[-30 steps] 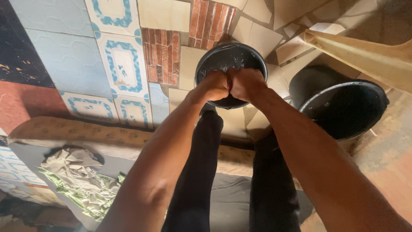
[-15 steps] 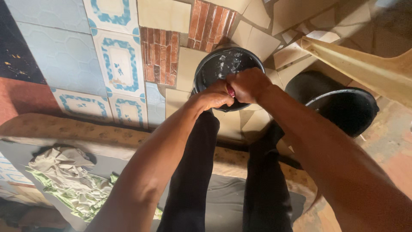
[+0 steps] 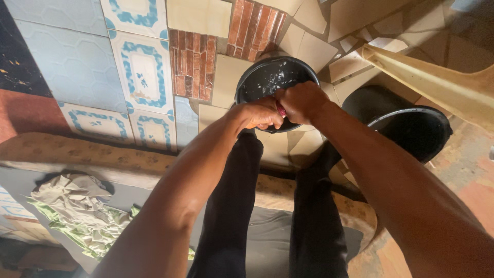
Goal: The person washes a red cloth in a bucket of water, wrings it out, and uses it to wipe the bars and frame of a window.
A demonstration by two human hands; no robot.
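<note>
Head camera looks down on the person's left hand (image 3: 257,114) and right hand (image 3: 301,102), both fisted and pressed together around a small reddish-pink item (image 3: 281,110) that barely shows between them. They hang over the near rim of a round black plastic basin (image 3: 257,77) with soapy flecks inside, standing on the patchwork tiled floor (image 3: 77,72). A second black bucket (image 3: 417,134) sits to the right. Crumpled pale cloth (image 3: 77,211) lies at the lower left.

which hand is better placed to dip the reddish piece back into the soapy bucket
Right, probably. The right hand sits over the soapy bucket, gripping the reddish piece; the left hand lies nearer its rim, toward the legs.
</note>
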